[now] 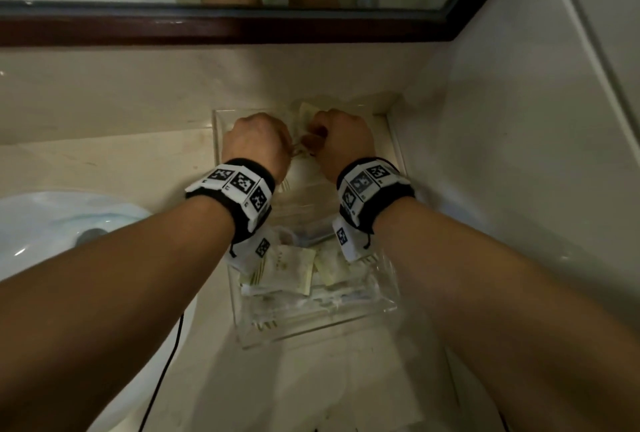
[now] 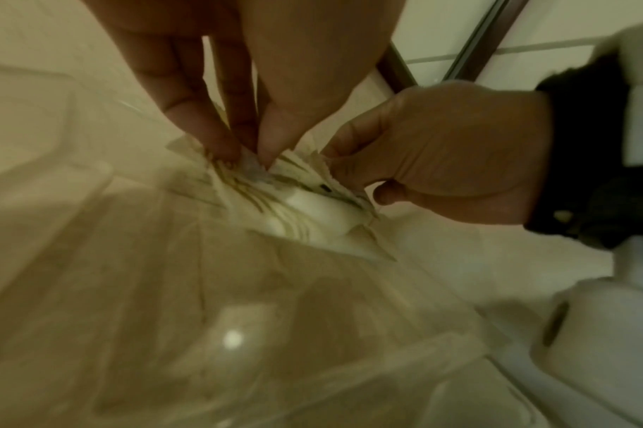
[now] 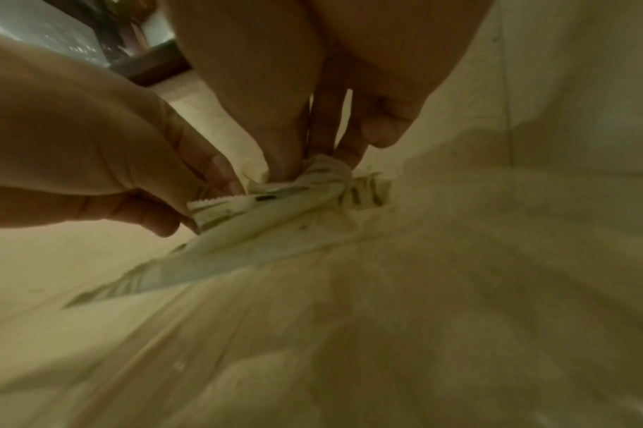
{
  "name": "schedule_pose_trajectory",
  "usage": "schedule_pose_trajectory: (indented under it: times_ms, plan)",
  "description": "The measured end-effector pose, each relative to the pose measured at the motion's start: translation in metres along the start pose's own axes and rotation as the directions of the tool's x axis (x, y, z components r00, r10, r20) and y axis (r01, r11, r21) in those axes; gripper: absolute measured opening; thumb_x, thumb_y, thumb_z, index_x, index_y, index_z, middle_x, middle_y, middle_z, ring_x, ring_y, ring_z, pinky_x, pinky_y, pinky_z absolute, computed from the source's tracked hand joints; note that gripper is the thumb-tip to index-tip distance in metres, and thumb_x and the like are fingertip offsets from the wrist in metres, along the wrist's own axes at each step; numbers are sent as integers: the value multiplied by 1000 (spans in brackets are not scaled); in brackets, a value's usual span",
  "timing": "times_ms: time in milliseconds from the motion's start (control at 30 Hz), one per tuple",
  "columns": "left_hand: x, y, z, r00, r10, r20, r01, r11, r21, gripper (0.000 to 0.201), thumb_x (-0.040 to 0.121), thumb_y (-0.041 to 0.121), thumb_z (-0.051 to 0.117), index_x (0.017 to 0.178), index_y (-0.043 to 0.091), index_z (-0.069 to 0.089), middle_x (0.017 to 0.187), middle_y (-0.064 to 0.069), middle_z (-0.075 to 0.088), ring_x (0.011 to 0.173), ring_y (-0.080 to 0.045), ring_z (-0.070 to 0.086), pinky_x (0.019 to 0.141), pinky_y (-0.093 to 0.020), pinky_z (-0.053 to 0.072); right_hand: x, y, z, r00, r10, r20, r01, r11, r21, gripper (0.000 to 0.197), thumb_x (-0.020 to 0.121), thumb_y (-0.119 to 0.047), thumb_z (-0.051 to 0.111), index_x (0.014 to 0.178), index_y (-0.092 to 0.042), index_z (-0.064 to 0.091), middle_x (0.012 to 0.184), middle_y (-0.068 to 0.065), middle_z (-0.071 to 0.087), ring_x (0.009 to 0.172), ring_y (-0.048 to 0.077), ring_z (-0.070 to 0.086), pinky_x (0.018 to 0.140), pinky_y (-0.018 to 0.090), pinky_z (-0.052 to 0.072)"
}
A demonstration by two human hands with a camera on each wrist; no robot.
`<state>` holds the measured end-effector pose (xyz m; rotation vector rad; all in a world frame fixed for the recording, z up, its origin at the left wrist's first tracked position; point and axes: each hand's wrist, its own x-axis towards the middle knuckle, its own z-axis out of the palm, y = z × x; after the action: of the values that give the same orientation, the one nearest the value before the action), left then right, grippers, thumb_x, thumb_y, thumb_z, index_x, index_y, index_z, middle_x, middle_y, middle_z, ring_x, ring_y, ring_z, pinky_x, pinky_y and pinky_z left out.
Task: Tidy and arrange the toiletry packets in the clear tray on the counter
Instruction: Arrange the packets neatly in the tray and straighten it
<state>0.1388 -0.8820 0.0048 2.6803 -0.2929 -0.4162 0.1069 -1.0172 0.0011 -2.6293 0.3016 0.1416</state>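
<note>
A clear tray (image 1: 232, 307) stands on the cream counter in the corner by the wall. Both hands are at its far end, on one bunch of cream toiletry packets with gold stripes (image 1: 302, 121). My left hand (image 1: 258, 140) pinches the bunch's left side between thumb and fingertips (image 2: 221, 144). My right hand (image 1: 341, 137) pinches its right side (image 3: 312, 162). The bunch of packets (image 2: 305, 202) stands on edge in the tray. More packets (image 1: 294, 270) lie loosely heaped in the near half of the tray, partly hidden under my wrists.
A white sink basin (image 1: 52, 241) sits to the left of the tray. A dark-framed mirror (image 1: 207, 26) runs along the back wall. A tiled wall (image 1: 519, 154) closes the right side. A black cable (image 1: 166, 362) hangs near the sink's edge.
</note>
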Motion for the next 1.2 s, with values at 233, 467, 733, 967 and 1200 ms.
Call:
schedule_pose_trajectory:
  times_ms: [233, 467, 733, 967, 1200]
  plan:
    - [-27, -1, -10, 991, 79, -108, -77, 997, 22, 24, 90, 21, 57, 96, 6, 74, 100, -20, 69, 96, -43, 62, 77, -44, 55, -24, 1, -27, 987, 83, -134, -73, 994, 80, 20, 90, -32, 65, 82, -13, 66, 85, 3, 69, 80, 21, 63, 68, 30, 47]
    - [-89, 1, -11, 982, 143, -122, -120, 976, 182, 24, 81, 34, 57, 85, 19, 76, 84, -9, 70, 97, -33, 57, 82, -40, 44, -92, 12, -34, 971, 167, -171, -155, 985, 80, 21, 87, -34, 67, 69, -25, 60, 78, 1, 71, 76, 20, 65, 64, 25, 46]
    - [-142, -7, 17, 989, 133, 57, -145, 921, 363, 32, 85, 41, 53, 78, 16, 72, 84, -8, 69, 86, -29, 60, 76, -37, 45, -142, 25, 5, 958, 285, -33, -286, 957, -38, 20, 86, -37, 63, 81, -18, 65, 90, 6, 71, 87, 27, 66, 71, 31, 52]
    - [-144, -7, 49, 989, 19, 150, -58, 964, 260, 32, 90, 36, 56, 99, 7, 66, 105, -14, 64, 94, -37, 65, 77, -40, 52, -133, 20, 41, 949, 309, 58, -305, 950, -69, 33, 91, -41, 54, 98, -10, 63, 102, 13, 70, 96, 34, 65, 75, 34, 48]
    - [-135, -17, 72, 982, 55, 180, -96, 970, 224, 38, 94, 45, 53, 118, 16, 59, 117, -11, 59, 102, -35, 63, 80, -40, 50, -138, 23, 60, 951, 305, 46, -296, 945, -142, 48, 96, -50, 45, 112, -5, 54, 109, 19, 67, 102, 39, 63, 81, 40, 49]
